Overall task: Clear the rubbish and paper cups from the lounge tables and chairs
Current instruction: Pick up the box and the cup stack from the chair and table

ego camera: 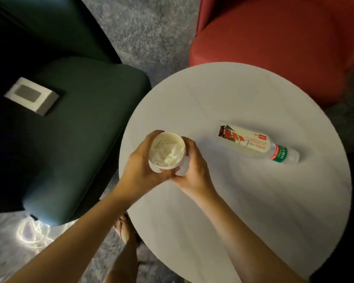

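A: What is at the centre of the frame?

B: A white paper cup point(167, 152), seen from above, held over the left part of a round white bench point(243, 201). Crumpled white tissue is stuffed inside it. The left hand point(143, 160) wraps its left side, fingers curled on the wall. The right hand point(192, 166) closes around its right side and base. There seems to be a second cup rim just below the first, as if two are nested, though I cannot be sure.

A: Anything else to clear?

B: A plastic water bottle point(258, 142) lies on its side right of centre on the bench, well apart from the hands. A small white and grey box point(32, 96) sits on the dark green armchair point(80, 129) at the left. A red chair point(274, 48) fills the upper right.

A: What could go wrong?

B: My judgement: squeezing the thin cup could buckle it and pop the tissue out onto the bench or carpet. If two cups are nested, the lower one might slip free. The bottle, lying on its side, could roll towards the bench's edge if nudged. With both hands occupied, reaching for it risks tipping the cup.
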The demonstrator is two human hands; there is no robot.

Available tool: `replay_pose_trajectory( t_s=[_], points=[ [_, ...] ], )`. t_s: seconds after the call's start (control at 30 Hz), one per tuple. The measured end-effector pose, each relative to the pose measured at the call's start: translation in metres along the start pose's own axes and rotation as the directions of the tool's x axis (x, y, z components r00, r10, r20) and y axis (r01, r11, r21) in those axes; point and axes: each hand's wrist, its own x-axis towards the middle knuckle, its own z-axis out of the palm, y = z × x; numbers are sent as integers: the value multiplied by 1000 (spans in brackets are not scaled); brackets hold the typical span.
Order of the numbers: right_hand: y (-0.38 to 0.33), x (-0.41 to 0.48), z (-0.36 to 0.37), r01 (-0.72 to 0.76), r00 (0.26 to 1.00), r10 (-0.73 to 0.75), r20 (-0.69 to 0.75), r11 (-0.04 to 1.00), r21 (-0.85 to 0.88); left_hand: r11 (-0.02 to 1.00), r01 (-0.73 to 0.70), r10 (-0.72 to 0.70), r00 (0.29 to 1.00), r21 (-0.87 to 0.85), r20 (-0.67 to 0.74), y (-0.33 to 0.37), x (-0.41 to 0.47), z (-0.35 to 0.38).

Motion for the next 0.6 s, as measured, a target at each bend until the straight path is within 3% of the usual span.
replay_pose_trajectory(
  t_s=[0.3,0.47,0.6],
  points=[
    [-87,86,111,72,955,-65,288,997,-13,990,124,-100,952,64,-289,-66,10,-152],
    [-101,140,229,83,925,-78,373,997,3,970,241,-198,877,43,-438,-164,16,-257],
    [-102,178,341,2,921,22,388,998,-62,946,310,-230,845,91,-483,-252,15,-318]
  ],
)
